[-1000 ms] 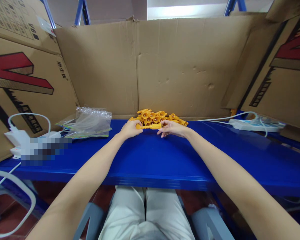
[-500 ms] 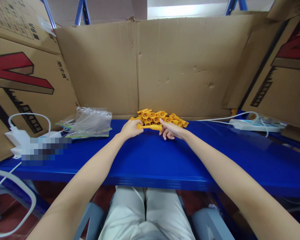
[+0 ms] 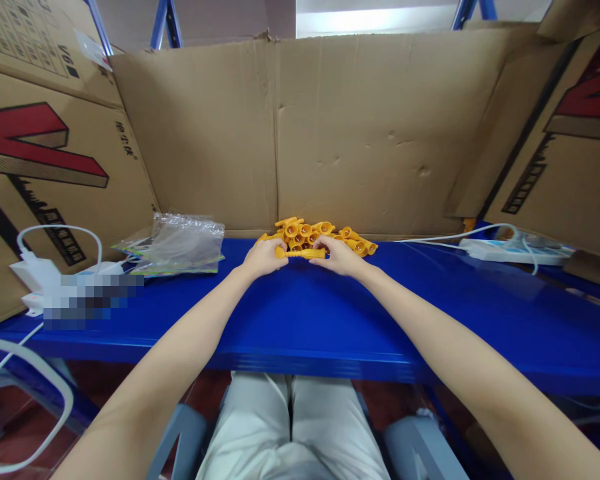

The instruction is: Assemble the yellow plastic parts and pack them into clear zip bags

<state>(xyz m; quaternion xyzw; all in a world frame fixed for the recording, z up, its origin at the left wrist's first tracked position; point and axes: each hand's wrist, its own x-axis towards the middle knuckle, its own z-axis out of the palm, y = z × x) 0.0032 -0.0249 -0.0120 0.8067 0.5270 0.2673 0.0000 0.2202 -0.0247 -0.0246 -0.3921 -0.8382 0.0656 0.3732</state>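
Now, enclosure: cardboard panels point(image 3: 360, 133) stand upright behind and to both sides of the work area.
Work surface: blue table point(image 3: 300, 313), running the full width in front of the seated person.
Left side items: clear plastic bags point(image 3: 185, 243) lie flat near the back left; a white charger point(image 3: 33, 273) with its cable sits further left.
Right side item: white power strip point(image 3: 510, 252), well apart from the hands.
Stock: pile of yellow parts point(image 3: 310, 230), heaped against the rear panel, just behind both hands.
Left hand point(image 3: 263, 259): fingers closed around the left end of the yellow rod point(image 3: 300, 253).
Right hand point(image 3: 340, 257): fingers closed on the rod's right end.
Rod position: horizontal, spanning the two hands, just in front of the pile; whether it touches the table cannot be told.
Change: half a second ago the right fingers hung loose under the rod's end; they have since curled onto it.
Effect: judged from this, the rod is now gripped at both ends.
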